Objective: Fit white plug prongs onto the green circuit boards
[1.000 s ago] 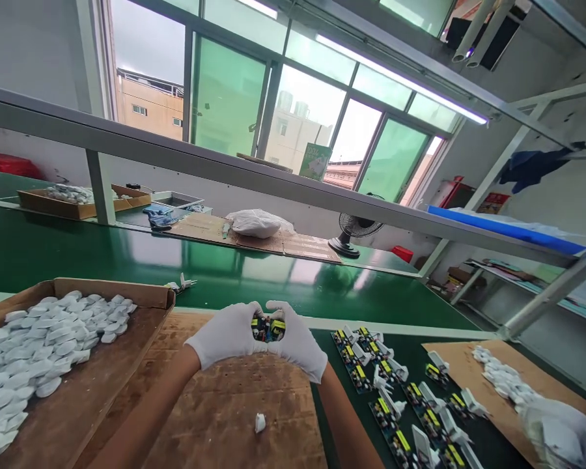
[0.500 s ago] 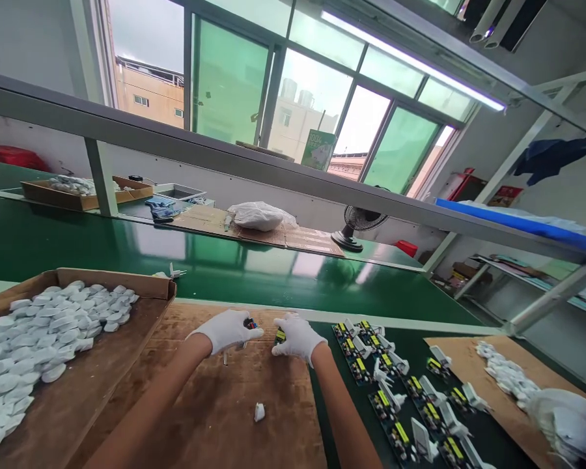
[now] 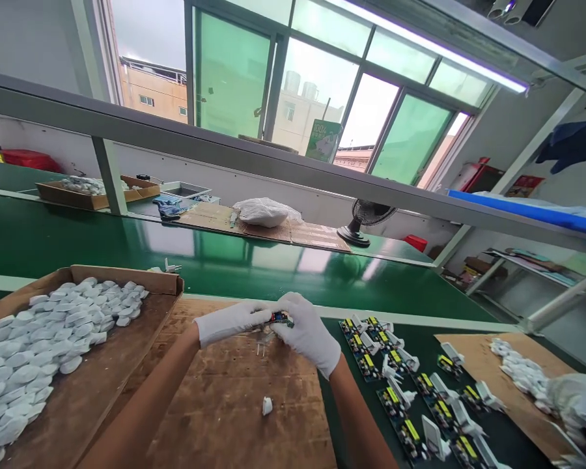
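Both my hands wear white gloves and meet above the brown board (image 3: 224, 404). My left hand (image 3: 229, 322) and my right hand (image 3: 307, 332) pinch one small circuit board (image 3: 279, 318) between their fingertips. A white plug part with metal prongs (image 3: 262, 340) hangs just under it. A small white plastic piece (image 3: 267, 406) lies on the board below my hands. To the right, rows of circuit boards with white plug parts (image 3: 410, 397) lie on the green table.
A cardboard tray (image 3: 127, 281) full of white plastic caps (image 3: 39, 345) stands at the left. At the right, white parts (image 3: 522, 374) lie on cardboard. A green conveyor belt (image 3: 224, 260) runs behind, with a fan (image 3: 364, 221) and a white bag (image 3: 266, 212) beyond it.
My hands, held together a second ago, parted over the board with a piece in each. Now they are joined again on one circuit board.
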`<act>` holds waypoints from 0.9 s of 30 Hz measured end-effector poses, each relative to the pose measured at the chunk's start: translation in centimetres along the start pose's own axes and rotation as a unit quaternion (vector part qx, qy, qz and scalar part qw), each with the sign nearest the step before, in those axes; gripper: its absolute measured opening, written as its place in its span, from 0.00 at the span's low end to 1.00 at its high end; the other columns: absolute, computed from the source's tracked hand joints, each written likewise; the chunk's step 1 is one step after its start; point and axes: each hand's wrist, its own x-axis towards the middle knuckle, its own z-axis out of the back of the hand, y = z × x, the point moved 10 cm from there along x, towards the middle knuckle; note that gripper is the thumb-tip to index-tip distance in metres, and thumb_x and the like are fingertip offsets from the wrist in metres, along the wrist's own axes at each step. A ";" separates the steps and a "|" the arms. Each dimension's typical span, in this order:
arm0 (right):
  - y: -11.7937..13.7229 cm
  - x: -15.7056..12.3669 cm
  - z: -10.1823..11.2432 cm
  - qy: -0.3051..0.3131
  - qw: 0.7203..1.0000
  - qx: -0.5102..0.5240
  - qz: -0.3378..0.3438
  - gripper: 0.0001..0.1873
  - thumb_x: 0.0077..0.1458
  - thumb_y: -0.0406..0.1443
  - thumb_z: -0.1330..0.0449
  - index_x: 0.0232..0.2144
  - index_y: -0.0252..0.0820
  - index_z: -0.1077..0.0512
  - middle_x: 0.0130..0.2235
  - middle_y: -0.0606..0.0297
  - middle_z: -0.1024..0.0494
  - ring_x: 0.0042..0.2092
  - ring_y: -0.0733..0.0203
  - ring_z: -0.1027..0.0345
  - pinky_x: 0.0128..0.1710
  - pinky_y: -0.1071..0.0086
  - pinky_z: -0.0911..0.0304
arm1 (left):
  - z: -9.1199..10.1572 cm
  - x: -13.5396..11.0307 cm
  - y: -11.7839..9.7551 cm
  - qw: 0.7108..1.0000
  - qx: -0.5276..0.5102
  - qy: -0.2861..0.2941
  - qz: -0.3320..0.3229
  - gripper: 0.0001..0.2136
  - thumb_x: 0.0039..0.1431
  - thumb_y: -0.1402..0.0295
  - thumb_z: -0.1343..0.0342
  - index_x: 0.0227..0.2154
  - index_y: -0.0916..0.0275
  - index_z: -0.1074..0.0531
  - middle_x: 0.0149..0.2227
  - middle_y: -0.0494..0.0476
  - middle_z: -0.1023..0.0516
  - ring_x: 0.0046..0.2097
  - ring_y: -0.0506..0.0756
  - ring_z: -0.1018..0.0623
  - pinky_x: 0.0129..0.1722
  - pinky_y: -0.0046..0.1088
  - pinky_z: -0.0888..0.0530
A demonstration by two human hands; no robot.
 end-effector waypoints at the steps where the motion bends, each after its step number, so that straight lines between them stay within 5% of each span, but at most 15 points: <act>1: 0.1 0.0 0.5 -0.016 1.000 0.002 0.005 0.15 0.45 0.26 0.40 0.36 0.44 0.27 0.36 0.65 0.29 0.40 0.62 0.37 0.42 0.67 0.40 | -0.1 -0.3 -0.6 1.000 -0.016 0.018 -0.020 0.25 0.55 0.48 0.54 0.44 0.62 0.31 0.39 0.54 0.25 0.43 0.53 0.30 0.44 0.27 0.32; 5: 1.0 -0.2 1.1 -0.039 0.998 0.024 0.034 0.18 0.44 0.24 0.41 0.38 0.46 0.28 0.38 0.64 0.30 0.41 0.62 0.37 0.43 0.67 0.39 | -0.1 -1.1 -0.8 0.993 -0.106 0.030 -0.036 0.22 0.54 0.51 0.50 0.45 0.63 0.32 0.38 0.55 0.25 0.40 0.53 0.29 0.44 0.28 0.32; 11: 4.5 -0.6 -0.2 0.019 0.995 0.031 0.093 0.14 0.49 0.28 0.40 0.39 0.47 0.29 0.40 0.65 0.28 0.44 0.62 0.35 0.46 0.67 0.40 | 0.4 -0.8 0.9 0.952 -0.303 0.044 -0.006 0.31 0.59 0.46 0.73 0.42 0.63 0.32 0.44 0.62 0.27 0.43 0.55 0.27 0.48 0.33 0.32; 16: 5.5 -1.1 0.6 0.025 0.995 0.017 0.095 0.16 0.49 0.28 0.40 0.40 0.49 0.30 0.40 0.66 0.27 0.43 0.63 0.35 0.45 0.67 0.40 | 2.5 -1.8 1.3 0.996 -0.076 -0.010 0.038 0.24 0.56 0.47 0.59 0.33 0.65 0.30 0.36 0.57 0.26 0.38 0.54 0.29 0.40 0.29 0.32; 19: 4.7 -1.3 2.4 -0.016 0.997 0.012 0.077 0.16 0.50 0.29 0.40 0.42 0.49 0.30 0.40 0.66 0.28 0.42 0.63 0.35 0.44 0.67 0.39 | 2.0 -2.9 0.1 0.997 0.062 0.016 0.044 0.21 0.54 0.49 0.54 0.29 0.64 0.30 0.31 0.53 0.28 0.34 0.53 0.31 0.35 0.26 0.34; 24: 3.6 -1.7 5.5 -0.074 0.996 0.025 0.032 0.16 0.50 0.29 0.43 0.42 0.46 0.31 0.38 0.65 0.30 0.42 0.62 0.35 0.44 0.66 0.38 | -0.9 -2.9 -3.2 0.997 0.035 0.069 -0.019 0.16 0.53 0.55 0.50 0.36 0.63 0.29 0.33 0.51 0.26 0.33 0.52 0.30 0.32 0.24 0.35; 27: 2.7 -2.0 4.6 0.020 0.998 0.052 -0.031 0.18 0.49 0.31 0.41 0.44 0.47 0.33 0.42 0.66 0.29 0.44 0.63 0.34 0.46 0.67 0.37 | -0.9 -1.8 -1.9 0.997 0.077 0.012 0.022 0.18 0.53 0.53 0.52 0.32 0.64 0.29 0.30 0.53 0.25 0.31 0.53 0.29 0.31 0.25 0.34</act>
